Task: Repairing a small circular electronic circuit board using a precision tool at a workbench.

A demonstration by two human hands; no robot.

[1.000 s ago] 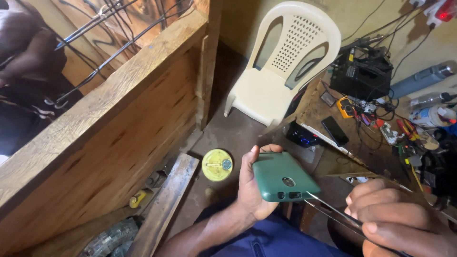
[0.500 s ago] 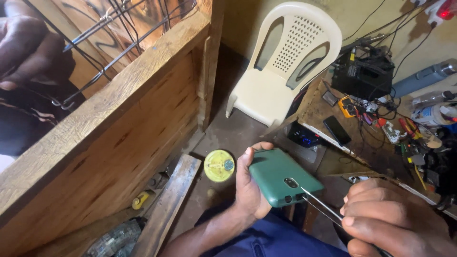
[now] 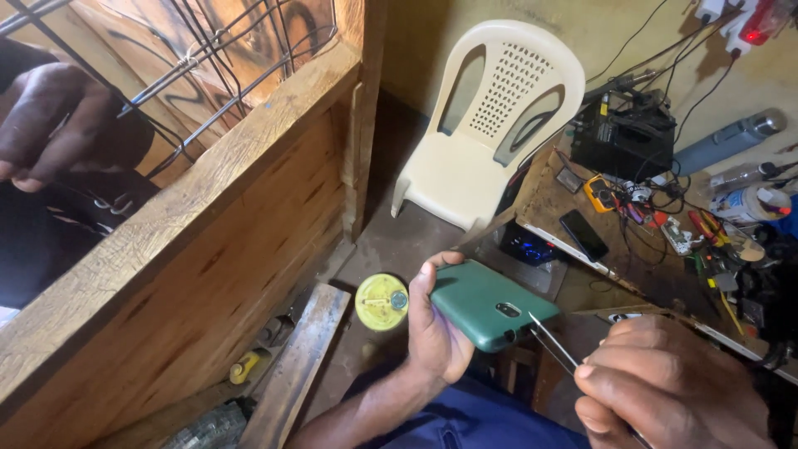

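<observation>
My left hand (image 3: pixel 436 328) grips a phone in a green case (image 3: pixel 486 304), back side up, thumb over its near edge. My right hand (image 3: pixel 673 384) at the lower right holds thin metal tweezers (image 3: pixel 553 345), whose tips touch the phone's lower corner near a small oval opening. Both hands are above my lap in blue cloth (image 3: pixel 465 420).
A white plastic chair (image 3: pixel 486 125) stands ahead. A wooden workbench (image 3: pixel 648 241) on the right carries a black phone (image 3: pixel 583 234), a yellow meter, wires and tools. A yellow round lid (image 3: pixel 381 301) lies on the floor. Another person's hand (image 3: pixel 62 125) rests behind a wire-mesh wooden counter (image 3: pixel 191 241) on the left.
The green-cased phone has tilted and moved slightly right and down in my left hand. My right hand has brought the tweezers up to its lower corner. The other person's hand shifted behind the mesh.
</observation>
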